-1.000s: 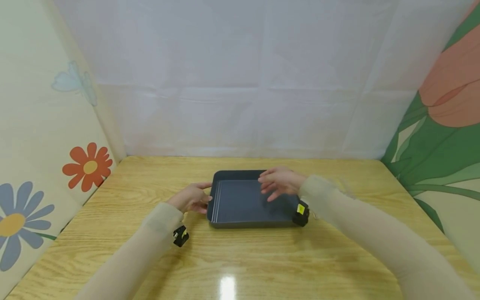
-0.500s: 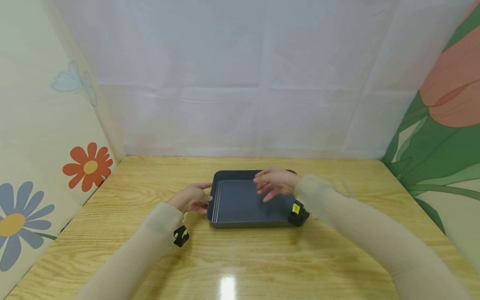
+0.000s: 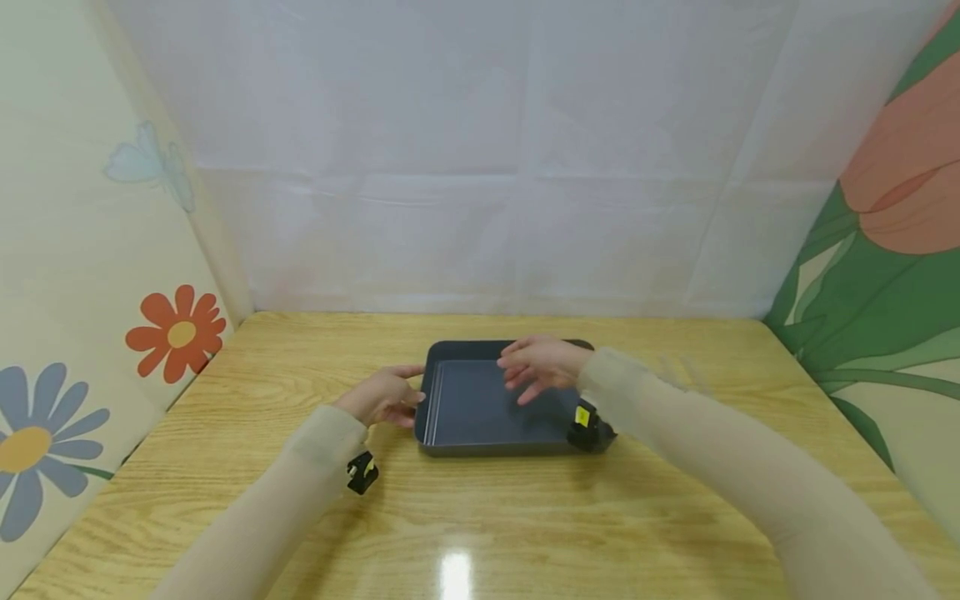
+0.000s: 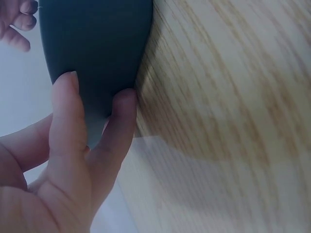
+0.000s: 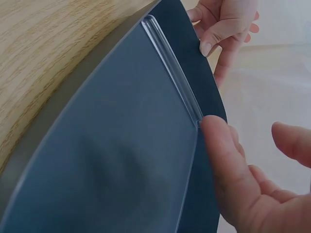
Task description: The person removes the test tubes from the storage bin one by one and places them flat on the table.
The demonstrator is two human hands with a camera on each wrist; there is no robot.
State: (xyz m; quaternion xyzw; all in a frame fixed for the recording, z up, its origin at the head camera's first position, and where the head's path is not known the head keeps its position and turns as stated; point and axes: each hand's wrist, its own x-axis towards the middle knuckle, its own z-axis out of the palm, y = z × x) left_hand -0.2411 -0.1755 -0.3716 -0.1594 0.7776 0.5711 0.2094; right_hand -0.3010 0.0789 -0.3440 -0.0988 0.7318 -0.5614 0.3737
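Note:
A dark grey, shallow rectangular tray (image 3: 480,408) lies on the wooden table, looking like a baking pan. Along its left end runs a shiny, clear-looking ridge (image 5: 172,68); I cannot tell whether it belongs to the tray. My left hand (image 3: 386,396) holds the tray's left end, thumb at the rim and fingers curled against the outer wall (image 4: 97,43). Above the tray's right half hovers my right hand (image 3: 543,367), fingers loosely spread, holding nothing. In the right wrist view its faint reflection or shadow shows on the tray floor.
The wood-grain table (image 3: 480,508) extends around the tray. A white cloth (image 3: 480,167) hangs behind it. Flower-printed panels stand at the left (image 3: 67,333) and right (image 3: 892,275). Each wrist carries a small black camera.
My right hand has drifted slowly left above the tray, uncovering its far right corner. The left hand and the tray have stayed put.

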